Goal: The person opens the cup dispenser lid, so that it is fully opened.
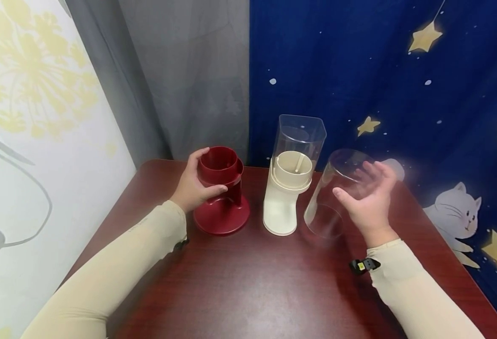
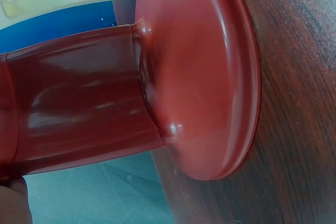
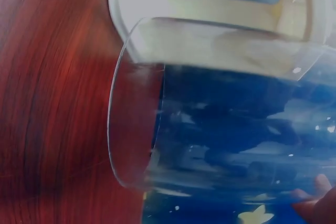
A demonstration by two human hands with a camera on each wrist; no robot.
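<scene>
left hand (image 1: pixel 193 186) grips red stand (image 1: pixel 223 195); right hand (image 1: pixel 369 200) tilts clear tube (image 1: pixel 335 193); no writing

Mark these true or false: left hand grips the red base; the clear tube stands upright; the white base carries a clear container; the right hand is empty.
1. The left hand grips the red base: true.
2. The clear tube stands upright: false, it is tilted.
3. The white base carries a clear container: true.
4. The right hand is empty: false, it holds the clear tube.
</scene>
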